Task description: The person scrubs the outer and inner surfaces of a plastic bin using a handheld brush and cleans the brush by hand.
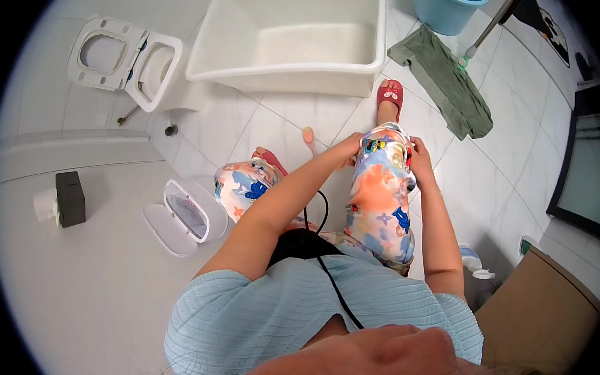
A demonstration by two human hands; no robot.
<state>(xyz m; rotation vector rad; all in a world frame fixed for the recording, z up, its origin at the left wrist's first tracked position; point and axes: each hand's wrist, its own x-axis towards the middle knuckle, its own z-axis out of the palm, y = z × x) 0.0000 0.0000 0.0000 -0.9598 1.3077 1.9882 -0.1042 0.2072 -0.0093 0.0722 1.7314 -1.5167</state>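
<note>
Lowest and closest to the lens, part of the person's head (372,361) blurs across the edge, on the near side of the grip. Just past it spreads the light-blue ribbed top (376,286), also on the near side of both hands.

Beyond the hands, mostly toward the left one, stands a big white tub (299,83) on the tiled floor. Patterned trousers (379,192) cover both legs; the right leg of the trousers lies between the two hands, its lower end right at the grip. Farther off on the left hand's side is a toilet (177,72) with its seat raised. Brown furniture (545,295) stands nearer the body than the right hand, out to its side. Dark green cloth (441,79) lies beyond the right hand, under a mop pole. Past that cloth sits a blue bucket (446,15), and back toward the body from the left hand, a white bin (217,214) with its lid open.

The left hand (346,152) and right hand (419,161) touch opposite sides of that lower trouser leg, fingers bent against the fabric and partly hidden; I cannot tell how tightly they close on it. Ahead of them is a red slipper (391,92), and just beside the left hand, a small pink brush (309,138).
</note>
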